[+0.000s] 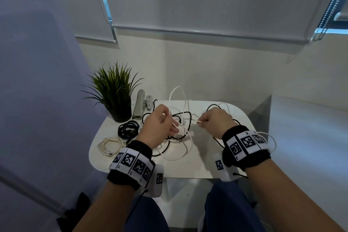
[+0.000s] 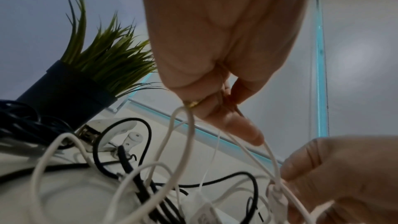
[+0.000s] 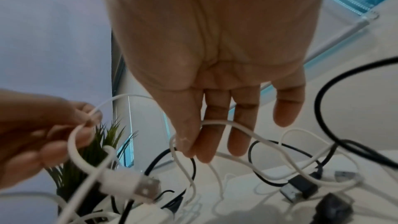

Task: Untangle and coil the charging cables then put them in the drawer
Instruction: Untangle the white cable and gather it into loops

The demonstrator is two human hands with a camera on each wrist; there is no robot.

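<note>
A small white tabletop [image 1: 190, 167] with rounded corners stands in a pale corner under lowered window blinds [image 1: 188, 2].

The left hand [image 1: 157, 127] has its fingers [image 2: 234, 125] curled, pinching a thin white cable [image 1: 185, 149] between thumb and forefinger; loops of it hang from the grip. The right hand [image 1: 216, 122] pinches another stretch of the same white cable between thumb and fingers [image 3: 206, 142], its other fingers only loosely bent. In the right wrist view a white plug [image 3: 137, 187] with a metal end hangs just below the left hand.

Both hands hover above the tangle [image 1: 180, 124] of white and black cables, which lies spread over the middle of the tabletop. From the tangle a black cable [image 1: 211, 108] arcs up beyond the right hand.

Left of the tangle lies a coiled black cable [image 1: 128, 129], and nearer the person beside it a coiled cream cable [image 1: 110, 146]. Behind the black coil stands a potted plant [image 1: 115, 90] in a dark pot, at the far left of the tabletop. Between the plant and the tangle lies a grey stapler [image 1: 139, 104].

Black bands with printed square markers wrap both wrists.
</note>
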